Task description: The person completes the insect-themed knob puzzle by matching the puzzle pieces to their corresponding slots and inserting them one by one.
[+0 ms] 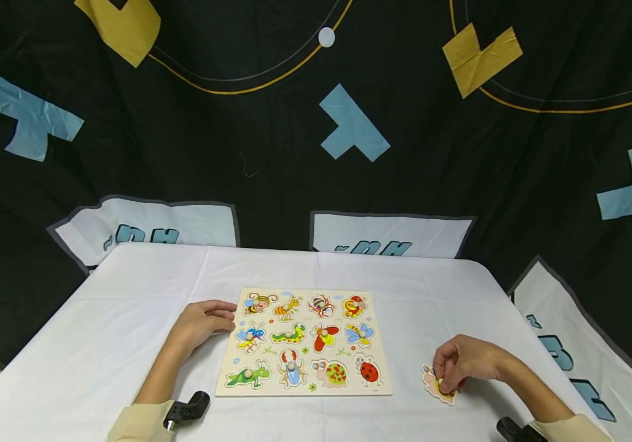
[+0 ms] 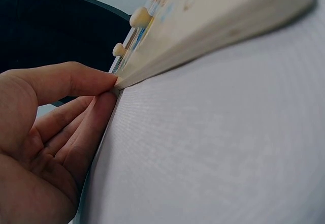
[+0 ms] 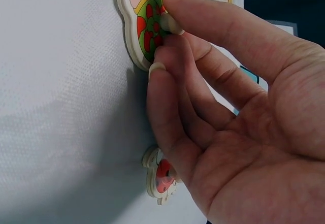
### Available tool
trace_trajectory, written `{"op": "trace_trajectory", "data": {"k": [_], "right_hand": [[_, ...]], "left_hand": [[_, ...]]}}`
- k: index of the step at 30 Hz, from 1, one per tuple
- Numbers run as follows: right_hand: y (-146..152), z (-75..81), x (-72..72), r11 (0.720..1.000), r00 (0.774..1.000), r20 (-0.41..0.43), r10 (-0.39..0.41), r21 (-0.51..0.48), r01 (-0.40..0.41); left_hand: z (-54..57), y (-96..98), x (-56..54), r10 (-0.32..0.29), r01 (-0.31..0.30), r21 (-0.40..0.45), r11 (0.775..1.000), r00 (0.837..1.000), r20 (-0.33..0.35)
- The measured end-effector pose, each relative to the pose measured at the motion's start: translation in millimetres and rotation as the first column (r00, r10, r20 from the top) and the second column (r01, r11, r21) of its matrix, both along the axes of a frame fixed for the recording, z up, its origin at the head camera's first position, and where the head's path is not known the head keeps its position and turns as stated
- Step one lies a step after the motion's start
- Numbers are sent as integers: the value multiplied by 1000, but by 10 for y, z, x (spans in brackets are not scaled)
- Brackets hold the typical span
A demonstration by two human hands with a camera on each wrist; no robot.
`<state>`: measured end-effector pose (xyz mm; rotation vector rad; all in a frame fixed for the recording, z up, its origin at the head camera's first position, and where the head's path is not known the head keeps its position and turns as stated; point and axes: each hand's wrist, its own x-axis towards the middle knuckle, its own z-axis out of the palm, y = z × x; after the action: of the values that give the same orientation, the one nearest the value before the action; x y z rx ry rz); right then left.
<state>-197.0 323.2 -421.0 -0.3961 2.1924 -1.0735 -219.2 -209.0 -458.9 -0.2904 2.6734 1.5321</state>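
The wooden insect puzzle board lies flat on the white table. At its left edge rests my left hand; in the left wrist view its fingertips touch the edge of the board. Right of the board, my right hand pinches the knob of a snail puzzle piece between thumb and fingers. The snail piece is close to the cloth; whether it touches cannot be told. A ladybug piece lies near that hand in the right wrist view, largely hidden in the head view.
Knobbed pieces such as a green grasshopper and a stag beetle sit in the board. Its snail picture and ladybug picture show no knobs. A white cloth covers the table; a black curtain hangs behind.
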Motion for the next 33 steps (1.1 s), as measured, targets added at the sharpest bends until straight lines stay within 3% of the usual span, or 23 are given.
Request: {"op": "trace_trajectory", "data": {"k": [20, 33], "right_hand": [[-197, 124, -94, 1000, 1000, -14, 13, 4, -13], [-463, 197, -188, 997, 998, -62, 27, 78, -22]], "left_hand": [[1, -5, 6, 5, -5, 2, 1000, 1000, 6], [-16, 3, -1, 8, -8, 1, 1000, 1000, -2]]}}
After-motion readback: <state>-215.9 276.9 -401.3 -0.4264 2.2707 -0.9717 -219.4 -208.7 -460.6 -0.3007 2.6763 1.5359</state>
